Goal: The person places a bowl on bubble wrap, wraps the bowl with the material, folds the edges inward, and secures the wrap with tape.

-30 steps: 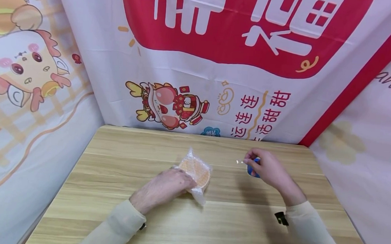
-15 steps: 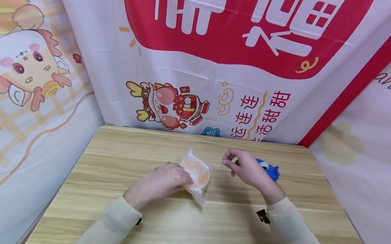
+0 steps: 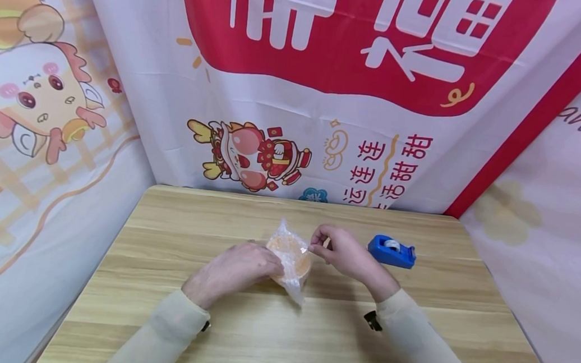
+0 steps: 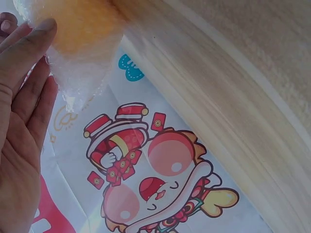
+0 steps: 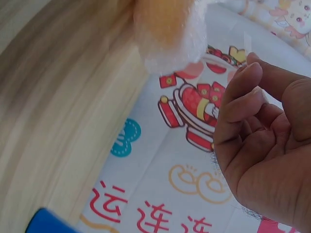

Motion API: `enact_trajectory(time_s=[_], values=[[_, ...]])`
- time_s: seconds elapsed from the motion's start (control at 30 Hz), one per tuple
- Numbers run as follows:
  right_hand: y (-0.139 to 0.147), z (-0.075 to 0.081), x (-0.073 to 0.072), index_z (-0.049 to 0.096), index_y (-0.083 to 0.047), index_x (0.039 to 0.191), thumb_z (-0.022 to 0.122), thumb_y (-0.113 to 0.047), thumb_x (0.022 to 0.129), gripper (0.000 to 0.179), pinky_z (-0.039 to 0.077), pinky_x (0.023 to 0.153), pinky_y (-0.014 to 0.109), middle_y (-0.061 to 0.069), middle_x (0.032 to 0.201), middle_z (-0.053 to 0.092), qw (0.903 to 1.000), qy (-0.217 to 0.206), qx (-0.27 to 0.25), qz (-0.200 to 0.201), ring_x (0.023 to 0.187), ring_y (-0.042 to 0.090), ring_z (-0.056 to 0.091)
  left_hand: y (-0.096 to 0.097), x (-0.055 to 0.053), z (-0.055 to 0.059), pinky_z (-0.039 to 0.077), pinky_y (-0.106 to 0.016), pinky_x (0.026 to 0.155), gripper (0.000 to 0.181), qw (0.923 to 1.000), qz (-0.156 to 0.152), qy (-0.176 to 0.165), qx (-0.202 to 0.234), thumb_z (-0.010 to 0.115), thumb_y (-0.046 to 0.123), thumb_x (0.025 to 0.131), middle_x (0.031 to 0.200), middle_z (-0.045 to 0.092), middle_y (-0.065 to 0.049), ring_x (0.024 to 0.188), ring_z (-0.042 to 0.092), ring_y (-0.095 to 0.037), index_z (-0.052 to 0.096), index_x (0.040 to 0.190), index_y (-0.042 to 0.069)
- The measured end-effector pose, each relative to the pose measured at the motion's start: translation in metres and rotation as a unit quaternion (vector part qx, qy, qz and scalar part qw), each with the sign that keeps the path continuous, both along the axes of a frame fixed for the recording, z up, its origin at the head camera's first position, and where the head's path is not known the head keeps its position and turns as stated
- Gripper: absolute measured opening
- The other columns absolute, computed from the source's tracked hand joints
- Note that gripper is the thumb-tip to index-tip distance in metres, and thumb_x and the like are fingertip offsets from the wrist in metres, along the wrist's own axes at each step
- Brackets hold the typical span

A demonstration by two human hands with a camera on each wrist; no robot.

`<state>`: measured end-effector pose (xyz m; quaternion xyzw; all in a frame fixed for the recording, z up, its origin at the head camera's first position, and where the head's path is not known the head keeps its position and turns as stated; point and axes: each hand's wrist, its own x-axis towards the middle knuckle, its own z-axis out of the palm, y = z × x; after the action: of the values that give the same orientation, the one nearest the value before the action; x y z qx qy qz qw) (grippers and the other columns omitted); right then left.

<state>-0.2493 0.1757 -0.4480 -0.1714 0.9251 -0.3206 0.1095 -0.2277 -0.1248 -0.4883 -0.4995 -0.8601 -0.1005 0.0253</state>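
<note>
A round orange thing in bubble wrap (image 3: 291, 253) lies mid-table in the head view, with pointed ends of wrap at its back and front. My left hand (image 3: 233, 270) holds its left side; in the left wrist view the thumb (image 4: 44, 30) lies over the wrap (image 4: 82, 73) and the other fingers are beside and behind it. My right hand (image 3: 343, 257), at the bundle's right edge, pinches a short strip of clear tape (image 5: 248, 42) between thumb and forefinger. The strip's free end overlaps the wrap in the head view.
A blue tape dispenser (image 3: 392, 251) with a roll in it stands on the wooden table (image 3: 166, 229), right of my right hand. Behind the table hangs a printed cloth (image 3: 169, 111), and more printed cloths hang along both sides.
My right hand has left the blue tape dispenser and moved left to the bundle with the tape strip pinched. My left hand has shifted slightly left, still at the bundle.
</note>
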Motion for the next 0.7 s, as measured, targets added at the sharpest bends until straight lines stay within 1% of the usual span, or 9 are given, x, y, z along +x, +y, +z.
enact_trajectory(time_s=[0.13,0.17,0.33,0.37,0.43,0.57,0.7], values=[[-0.009,-0.007,-0.003,0.074,-0.015,0.106,0.081,-0.02,0.112,0.012,0.055,0.071,0.027,0.003,0.105,0.078,0.9998,0.012,0.006,0.018,0.085,0.014,0.064,-0.003,0.0,-0.001,0.065,-0.034,0.115,0.028,0.9987,0.002,-0.046,0.023,0.069,0.003,0.113,0.136,0.087,0.003,0.125,0.08,-0.013,0.081,0.136,0.015],[-0.011,-0.009,-0.003,0.074,-0.014,0.105,0.081,-0.019,0.112,0.012,0.055,0.072,0.027,0.002,0.104,0.078,0.9996,0.016,0.007,0.022,0.085,0.014,0.064,-0.004,0.0,-0.002,0.065,-0.033,0.115,0.028,0.9984,0.003,-0.05,0.025,0.068,0.003,0.113,0.136,0.087,0.002,0.125,0.079,-0.013,0.081,0.136,0.014],[-0.022,-0.017,-0.004,0.073,-0.018,0.102,0.083,-0.019,0.111,0.013,0.056,0.076,0.027,-0.002,0.101,0.077,0.9993,0.017,0.025,0.023,0.088,0.012,0.065,-0.004,0.0,-0.002,0.065,-0.032,0.113,0.028,0.9993,-0.004,-0.031,0.023,0.068,0.002,0.112,0.135,0.087,0.002,0.124,0.079,-0.013,0.081,0.134,0.014],[-0.024,-0.019,-0.004,0.073,-0.018,0.102,0.084,-0.019,0.111,0.014,0.056,0.077,0.027,-0.003,0.1,0.077,0.9992,0.018,0.029,0.023,0.089,0.012,0.065,-0.004,0.0,-0.002,0.066,-0.031,0.112,0.028,0.9995,-0.007,-0.021,0.02,0.069,0.002,0.112,0.135,0.087,0.003,0.123,0.08,-0.013,0.081,0.134,0.015],[-0.029,-0.021,-0.004,0.073,-0.019,0.101,0.085,-0.019,0.11,0.015,0.057,0.077,0.027,-0.003,0.099,0.076,0.9989,0.017,0.039,0.022,0.089,0.012,0.066,-0.004,0.0,-0.003,0.066,-0.031,0.112,0.029,0.9993,-0.009,-0.025,0.027,0.069,0.001,0.111,0.135,0.087,0.003,0.123,0.08,-0.012,0.082,0.133,0.015],[-0.036,-0.024,-0.003,0.072,-0.02,0.1,0.087,-0.021,0.109,0.017,0.058,0.077,0.029,-0.004,0.097,0.074,0.9979,0.015,0.062,0.013,0.088,0.014,0.066,-0.004,0.0,-0.003,0.066,-0.03,0.111,0.029,0.9995,-0.014,-0.01,0.026,0.071,0.002,0.111,0.135,0.087,0.004,0.122,0.08,-0.011,0.083,0.132,0.017],[-0.042,-0.027,-0.001,0.071,-0.023,0.098,0.088,-0.023,0.108,0.02,0.058,0.076,0.03,-0.006,0.095,0.072,0.9951,0.03,0.094,0.008,0.086,0.013,0.066,-0.003,0.001,-0.003,0.066,-0.03,0.112,0.03,0.9998,-0.015,0.007,0.015,0.072,0.004,0.111,0.137,0.087,0.007,0.124,0.08,-0.01,0.084,0.133,0.02]])
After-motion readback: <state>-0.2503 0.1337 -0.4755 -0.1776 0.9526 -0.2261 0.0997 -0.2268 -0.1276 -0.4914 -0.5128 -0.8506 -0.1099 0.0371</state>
